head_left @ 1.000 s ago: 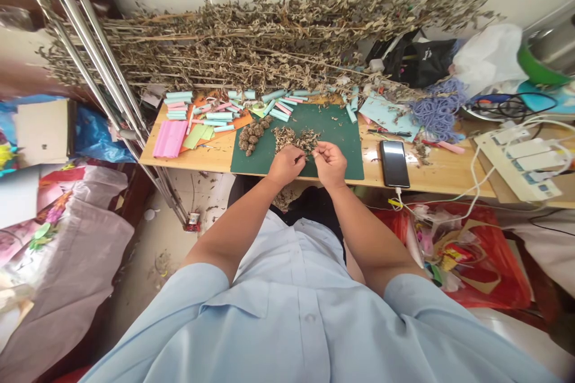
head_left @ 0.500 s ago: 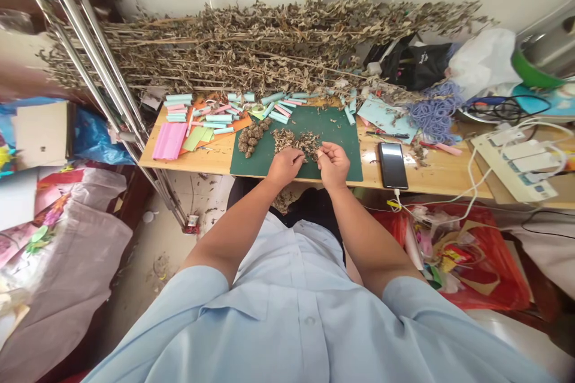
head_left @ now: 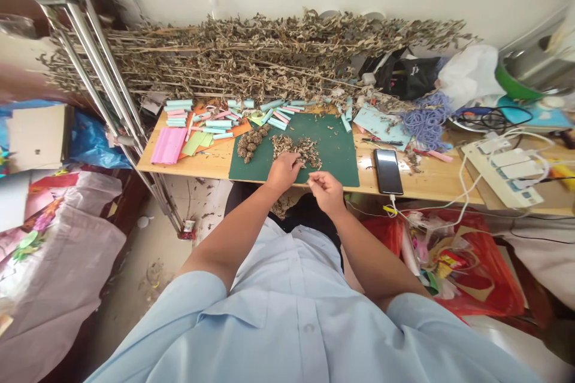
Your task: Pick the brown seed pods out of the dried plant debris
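Dried leaf fragments [head_left: 297, 151] lie in a loose heap on a green cutting mat [head_left: 336, 158], with crumbs scattered over the rest of the mat. In the head view, the left hand [head_left: 283, 172] sits curved and partly closed at the near edge of the heap, its fingers [head_left: 291, 161] bent down onto the fragments; whether they have hold of any cannot be told. The right hand [head_left: 326, 188] is just beside it, over the near edge of the mat, with thumb and fingertips pinched together. Anything between them is too small to tell. A mound of dark, knobbly seed clusters [head_left: 250, 145] sits on the mat just left of the heap.

The mat lies on a wooden table [head_left: 431, 184], near a black smartphone [head_left: 388, 172] with a cable plugged in. Pink paper sheets [head_left: 168, 145] and many rolled teal paper tubes [head_left: 220, 124] lie to the left. Long dried leafy stalks [head_left: 251, 54] stretch along the far edge by the wall. Purple yarn [head_left: 426, 121] and a white power strip [head_left: 502, 172] are to the right, above a red plastic bag [head_left: 476, 275] below the table.
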Action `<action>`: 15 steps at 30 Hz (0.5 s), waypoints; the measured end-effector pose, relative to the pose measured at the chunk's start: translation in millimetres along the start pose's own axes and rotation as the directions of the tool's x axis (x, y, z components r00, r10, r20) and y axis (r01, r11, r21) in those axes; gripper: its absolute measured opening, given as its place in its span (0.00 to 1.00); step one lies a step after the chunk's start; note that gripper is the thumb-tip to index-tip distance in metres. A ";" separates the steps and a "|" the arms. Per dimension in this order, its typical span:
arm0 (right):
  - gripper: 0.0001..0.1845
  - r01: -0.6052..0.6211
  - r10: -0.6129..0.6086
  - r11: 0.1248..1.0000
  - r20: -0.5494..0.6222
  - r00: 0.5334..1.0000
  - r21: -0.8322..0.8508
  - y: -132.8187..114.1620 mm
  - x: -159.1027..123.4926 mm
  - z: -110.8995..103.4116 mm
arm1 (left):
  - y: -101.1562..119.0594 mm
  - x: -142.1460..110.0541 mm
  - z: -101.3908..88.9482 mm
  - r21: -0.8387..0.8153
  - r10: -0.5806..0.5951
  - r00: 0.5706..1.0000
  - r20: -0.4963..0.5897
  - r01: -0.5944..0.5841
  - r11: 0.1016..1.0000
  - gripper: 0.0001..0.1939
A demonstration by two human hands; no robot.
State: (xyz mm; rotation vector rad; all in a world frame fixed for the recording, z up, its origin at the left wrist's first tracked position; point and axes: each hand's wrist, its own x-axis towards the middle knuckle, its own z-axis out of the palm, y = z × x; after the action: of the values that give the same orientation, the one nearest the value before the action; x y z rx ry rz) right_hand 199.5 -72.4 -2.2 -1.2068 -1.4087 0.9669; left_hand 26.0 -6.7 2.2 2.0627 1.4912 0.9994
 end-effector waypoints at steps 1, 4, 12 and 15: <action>0.12 0.010 -0.007 0.998 0.039 0.999 -0.058 0.6 -8.2 -1.4 | -0.1 -0.1 -0.1 -0.001 0.001 1.000 0.002 -0.001 1.000 0.11; 0.10 0.074 -0.043 0.980 0.168 0.985 -0.183 4.0 -26.7 -4.2 | 0.2 -1.1 -0.9 -0.008 0.007 1.000 -0.003 -0.007 1.000 0.13; 0.09 0.219 -0.150 0.928 0.237 0.960 -0.301 -0.5 -21.0 -13.7 | 2.5 -7.5 -3.1 -0.059 0.042 0.998 -0.043 -0.045 0.997 0.10; 0.12 0.207 -0.193 0.904 0.074 0.978 -0.374 -7.5 10.1 -18.0 | 3.2 -7.0 -3.3 -0.063 0.052 0.998 -0.042 -0.055 0.996 0.09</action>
State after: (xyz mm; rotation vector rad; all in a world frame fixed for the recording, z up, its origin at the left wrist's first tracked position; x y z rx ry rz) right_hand 215.9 -64.4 10.1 -1.2951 -1.7669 0.5871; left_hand 24.4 -14.6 4.3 2.0588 1.4109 1.1007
